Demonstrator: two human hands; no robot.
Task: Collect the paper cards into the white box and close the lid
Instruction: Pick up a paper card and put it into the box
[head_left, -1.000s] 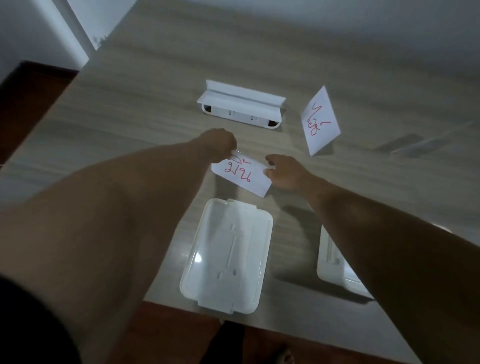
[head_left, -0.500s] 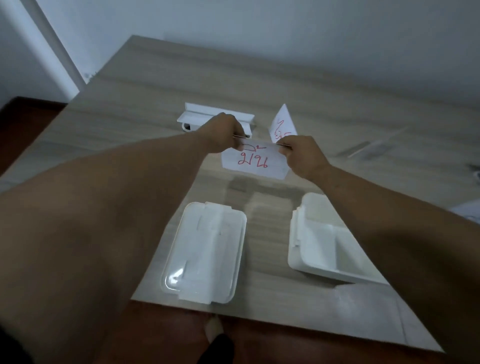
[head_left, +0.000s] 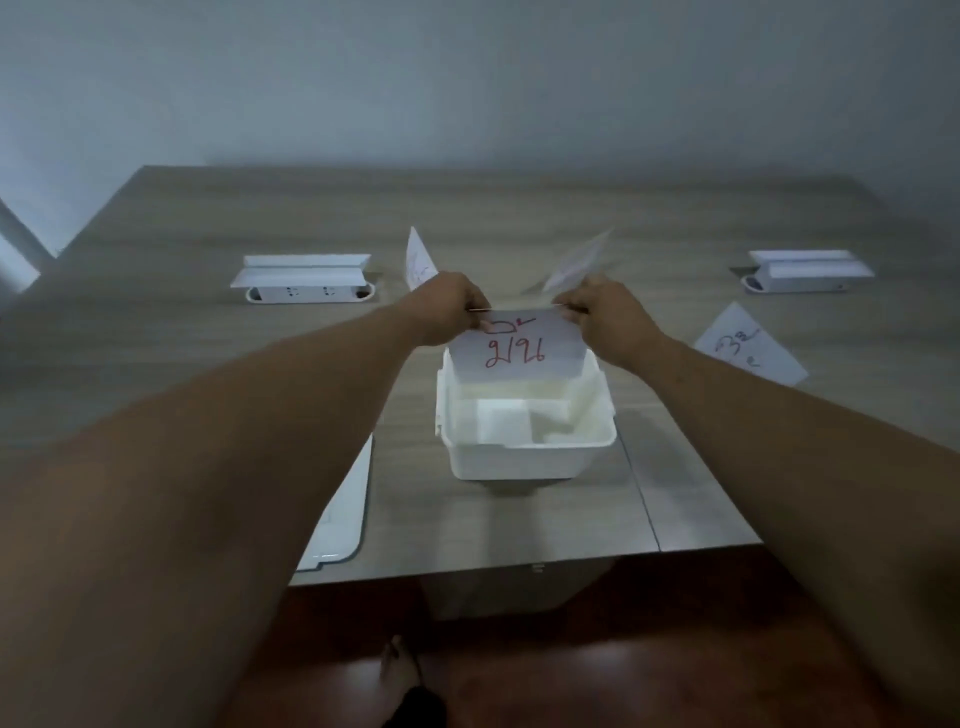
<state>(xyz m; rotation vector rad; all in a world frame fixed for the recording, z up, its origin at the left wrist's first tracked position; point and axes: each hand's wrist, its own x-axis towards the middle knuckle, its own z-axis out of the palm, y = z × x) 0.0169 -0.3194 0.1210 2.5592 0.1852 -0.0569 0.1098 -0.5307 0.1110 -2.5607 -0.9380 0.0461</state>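
Observation:
A white paper card (head_left: 517, 349) with red writing hangs upright over the far end of the open white box (head_left: 524, 460), its lower edge dipping inside. My left hand (head_left: 451, 307) pinches its top left corner and my right hand (head_left: 597, 307) pinches its top right corner. The box's translucent lid (head_left: 340, 525) lies flat on the table to the left, partly hidden by my left forearm. Three more cards remain on the table: one (head_left: 418, 260) standing behind my left hand, one (head_left: 579, 260) behind my right hand, one (head_left: 750, 345) at the right.
Two white pop-up socket units are set into the wooden table, one at the back left (head_left: 306, 278) and one at the back right (head_left: 808, 271). The table's near edge (head_left: 519, 564) runs just in front of the box. A foot shows on the dark floor below.
Both hands lifted the card off the table and carried it over the white box. The view swung right, so the box now sits in the middle and the lid at the left.

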